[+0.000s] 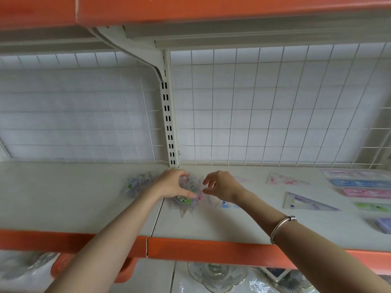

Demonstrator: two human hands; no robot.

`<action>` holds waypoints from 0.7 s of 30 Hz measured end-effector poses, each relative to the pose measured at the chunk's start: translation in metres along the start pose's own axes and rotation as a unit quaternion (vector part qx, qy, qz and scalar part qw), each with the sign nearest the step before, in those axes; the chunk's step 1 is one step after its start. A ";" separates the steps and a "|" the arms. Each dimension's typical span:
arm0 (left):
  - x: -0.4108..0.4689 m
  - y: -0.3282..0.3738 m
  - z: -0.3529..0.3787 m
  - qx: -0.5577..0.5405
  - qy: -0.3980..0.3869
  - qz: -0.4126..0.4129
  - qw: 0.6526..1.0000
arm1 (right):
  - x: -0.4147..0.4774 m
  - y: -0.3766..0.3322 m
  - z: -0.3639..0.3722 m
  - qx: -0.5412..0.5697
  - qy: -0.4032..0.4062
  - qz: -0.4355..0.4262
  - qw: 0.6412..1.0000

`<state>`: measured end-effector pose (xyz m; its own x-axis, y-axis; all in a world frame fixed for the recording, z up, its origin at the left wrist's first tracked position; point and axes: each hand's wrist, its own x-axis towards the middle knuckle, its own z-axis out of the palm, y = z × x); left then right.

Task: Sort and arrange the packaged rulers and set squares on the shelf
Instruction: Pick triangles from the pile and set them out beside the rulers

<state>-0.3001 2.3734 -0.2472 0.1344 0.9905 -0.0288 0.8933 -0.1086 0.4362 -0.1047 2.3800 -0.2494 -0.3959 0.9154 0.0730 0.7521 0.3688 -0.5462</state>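
At the centre of the frame, the left hand (172,185) curls its thumb and fingers around a jumbled pile of packaged rulers and set squares (188,203). The right hand (221,187) hovers just beside it, curved fingers parted and apparently holding nothing. On the pale shelf (63,197), set squares (287,179) and boxed rulers (359,183) already lie spaced out toward the right edge, so the sorting looks partly done, with this pile left.
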 end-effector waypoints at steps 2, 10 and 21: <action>0.001 0.001 -0.002 -0.018 0.003 -0.009 1.000 | 0.000 0.000 0.002 0.008 0.003 0.006 1.000; 0.009 0.005 -0.006 -0.107 -0.013 -0.064 0.992 | 0.001 0.001 0.003 0.051 0.011 0.033 0.998; 0.016 -0.001 -0.008 -0.263 0.139 -0.026 0.954 | 0.000 0.005 -0.005 0.131 0.026 0.054 0.990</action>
<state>-0.3020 2.3905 -0.2414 -0.0892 0.9854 0.1449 0.5469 -0.0731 0.8340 -0.0980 2.3832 -0.2477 -0.2881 0.9567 0.0407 0.6237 0.2197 -0.7502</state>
